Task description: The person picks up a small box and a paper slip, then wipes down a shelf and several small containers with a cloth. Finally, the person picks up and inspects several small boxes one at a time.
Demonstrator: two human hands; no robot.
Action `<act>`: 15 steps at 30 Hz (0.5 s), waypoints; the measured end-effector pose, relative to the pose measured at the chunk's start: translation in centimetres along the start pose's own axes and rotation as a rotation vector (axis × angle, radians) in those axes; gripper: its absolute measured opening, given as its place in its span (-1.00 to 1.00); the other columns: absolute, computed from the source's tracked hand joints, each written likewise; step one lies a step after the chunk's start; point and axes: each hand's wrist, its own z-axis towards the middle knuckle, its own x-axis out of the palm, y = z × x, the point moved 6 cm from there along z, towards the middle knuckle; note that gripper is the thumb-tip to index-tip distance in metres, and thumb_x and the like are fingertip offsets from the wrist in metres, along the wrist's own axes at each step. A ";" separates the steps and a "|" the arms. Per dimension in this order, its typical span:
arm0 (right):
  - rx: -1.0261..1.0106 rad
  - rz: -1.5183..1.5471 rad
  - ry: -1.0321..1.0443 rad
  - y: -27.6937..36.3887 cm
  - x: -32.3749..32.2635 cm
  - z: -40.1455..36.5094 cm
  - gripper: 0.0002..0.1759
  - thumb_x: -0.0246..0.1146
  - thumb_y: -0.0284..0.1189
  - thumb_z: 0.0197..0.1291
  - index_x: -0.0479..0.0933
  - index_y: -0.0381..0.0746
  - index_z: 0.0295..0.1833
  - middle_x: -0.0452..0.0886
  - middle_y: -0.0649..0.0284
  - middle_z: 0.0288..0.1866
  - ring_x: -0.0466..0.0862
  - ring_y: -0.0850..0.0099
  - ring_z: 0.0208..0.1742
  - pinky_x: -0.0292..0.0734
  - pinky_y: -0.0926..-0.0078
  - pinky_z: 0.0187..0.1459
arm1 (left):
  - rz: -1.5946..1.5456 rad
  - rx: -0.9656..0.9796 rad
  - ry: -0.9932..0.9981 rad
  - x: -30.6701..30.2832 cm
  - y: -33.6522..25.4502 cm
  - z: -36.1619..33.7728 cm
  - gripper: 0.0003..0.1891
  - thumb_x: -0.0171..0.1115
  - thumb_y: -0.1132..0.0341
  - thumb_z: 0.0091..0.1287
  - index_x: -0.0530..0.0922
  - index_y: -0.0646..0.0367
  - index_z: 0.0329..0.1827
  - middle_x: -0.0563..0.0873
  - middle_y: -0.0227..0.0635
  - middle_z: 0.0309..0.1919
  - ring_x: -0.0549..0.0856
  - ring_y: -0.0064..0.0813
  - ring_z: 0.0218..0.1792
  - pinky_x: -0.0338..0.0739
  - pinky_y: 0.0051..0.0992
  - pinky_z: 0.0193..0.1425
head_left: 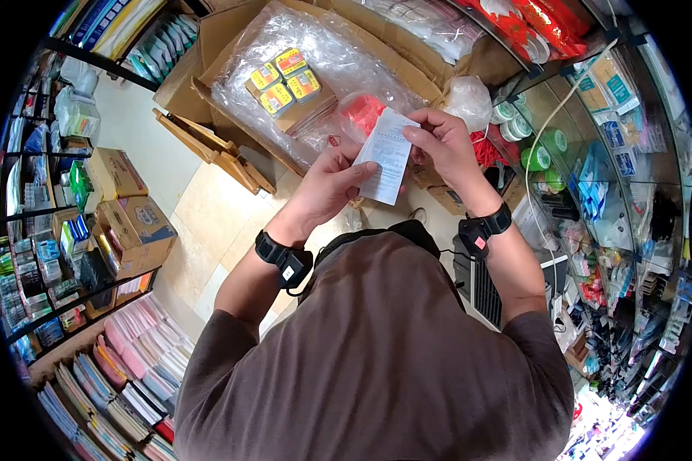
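Between my two hands is a white printed paper slip (390, 165), covered in small lines of text. My left hand (332, 184) pinches its lower left edge, thumb on the front. At the upper right corner, my right hand (446, 147) grips the same slip between thumb and fingers. Some fingers of both hands are hidden behind the paper. Beyond it stands an open cardboard box (208, 96) lined with clear plastic film (242, 58). Several small yellow-labelled packs (286, 81) sit in a group in the box, and a red item (361, 112) lies close to the slip.
Shelves of packaged goods (43, 261) run along the left, with cardboard boxes (137, 230) beside them. Glass shelves (584, 146) curve along the right, holding green-lidded tubs (542, 157). Wooden pieces (215, 150) lean against the open box. Stacked papers (142, 338) fill the lower left.
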 end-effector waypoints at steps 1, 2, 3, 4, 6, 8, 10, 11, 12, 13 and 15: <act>0.013 0.031 0.001 0.1 0.1 0.0 -0.84 0.36 -0.41 0.47 0.68 -0.28 0.00 0.69 0.45 -0.33 0.61 0.73 -0.40 0.52 0.70 -0.36 | 0.044 0.004 -0.010 -0.1 0.0 0.0 -0.65 0.20 0.38 0.59 0.58 0.39 0.33 0.80 -0.26 0.09 0.80 -0.57 -0.02 0.67 -0.59 0.01; 0.025 0.062 0.001 0.1 0.2 0.0 -0.85 0.36 -0.41 0.47 0.68 -0.27 -0.01 0.68 0.45 -0.34 0.60 0.73 -0.41 0.52 0.70 -0.36 | 0.031 0.020 -0.023 0.0 -0.1 0.0 -0.66 0.21 0.37 0.59 0.59 0.37 0.32 0.80 -0.29 0.06 0.79 -0.62 -0.06 0.63 -0.63 -0.07; 0.018 0.053 0.007 0.1 0.2 0.0 -0.85 0.37 -0.41 0.46 0.67 -0.27 -0.03 0.68 0.44 -0.35 0.61 0.72 -0.42 0.52 0.71 -0.36 | 0.018 0.036 -0.036 0.4 -0.3 0.0 -0.66 0.21 0.36 0.59 0.60 0.35 0.31 0.81 -0.33 0.03 0.78 -0.66 -0.09 0.58 -0.67 -0.15; 0.011 0.045 0.014 0.0 0.2 0.0 -0.86 0.37 -0.41 0.46 0.67 -0.27 -0.05 0.69 0.44 -0.35 0.61 0.72 -0.42 0.52 0.71 -0.36 | 0.005 0.053 -0.049 0.6 -0.4 0.0 -0.67 0.22 0.34 0.59 0.62 0.34 0.31 0.82 -0.36 -0.01 0.77 -0.71 -0.13 0.54 -0.71 -0.23; 0.010 0.032 0.032 -0.4 0.2 0.0 -0.86 0.39 -0.41 0.44 0.66 -0.27 -0.07 0.69 0.42 -0.36 0.62 0.71 -0.42 0.53 0.71 -0.36 | 0.056 0.057 -0.065 -0.4 0.1 0.1 -0.68 0.22 0.34 0.60 0.63 0.31 0.29 0.82 -0.40 -0.04 0.75 -0.74 -0.15 0.52 -0.73 -0.25; 0.020 0.025 0.055 -0.8 0.2 0.0 -0.86 0.40 -0.42 0.43 0.66 -0.27 -0.10 0.70 0.40 -0.36 0.63 0.69 -0.42 0.55 0.70 -0.36 | 0.075 0.046 -0.074 -1.1 0.4 0.2 -0.67 0.23 0.35 0.59 0.60 0.33 0.32 0.79 -0.36 0.03 0.75 -0.66 -0.06 0.55 -0.62 -0.07; 0.036 0.017 0.051 -0.9 0.4 -0.3 -0.87 0.41 -0.43 0.42 0.66 -0.28 -0.12 0.71 0.38 -0.35 0.64 0.68 -0.42 0.57 0.68 -0.36 | 0.063 0.020 -0.076 -1.3 0.5 0.2 -0.62 0.24 0.38 0.58 0.53 0.39 0.37 0.74 -0.23 0.20 0.75 -0.47 0.15 0.64 -0.39 0.33; 0.045 0.013 0.049 -1.0 0.4 -0.4 -0.87 0.42 -0.43 0.41 0.66 -0.28 -0.13 0.72 0.37 -0.35 0.65 0.67 -0.42 0.58 0.67 -0.35 | 0.044 0.033 -0.069 -1.3 0.5 0.2 -0.62 0.24 0.38 0.58 0.54 0.38 0.38 0.74 -0.23 0.20 0.75 -0.47 0.15 0.65 -0.40 0.32; 0.036 0.009 0.050 -0.9 0.5 -0.5 -0.86 0.42 -0.43 0.41 0.66 -0.29 -0.14 0.72 0.37 -0.35 0.65 0.67 -0.41 0.59 0.66 -0.36 | 0.027 0.045 -0.061 -1.3 0.5 0.2 -0.61 0.24 0.38 0.58 0.54 0.38 0.38 0.74 -0.23 0.20 0.75 -0.47 0.15 0.65 -0.40 0.31; 0.028 0.006 0.051 -0.9 0.6 -0.5 -0.86 0.42 -0.44 0.41 0.67 -0.29 -0.15 0.73 0.36 -0.35 0.66 0.66 -0.41 0.60 0.66 -0.36 | 0.009 0.058 -0.054 -1.3 0.6 0.2 -0.61 0.24 0.38 0.58 0.54 0.37 0.38 0.74 -0.23 0.20 0.75 -0.48 0.15 0.65 -0.41 0.31; 0.023 0.009 0.048 -1.0 0.6 -0.6 -0.86 0.41 -0.44 0.41 0.67 -0.30 -0.16 0.73 0.34 -0.36 0.67 0.66 -0.41 0.62 0.66 -0.36 | 0.014 0.062 -0.055 -1.2 0.6 0.2 -0.62 0.23 0.36 0.59 0.54 0.37 0.38 0.74 -0.23 0.20 0.75 -0.48 0.14 0.65 -0.40 0.30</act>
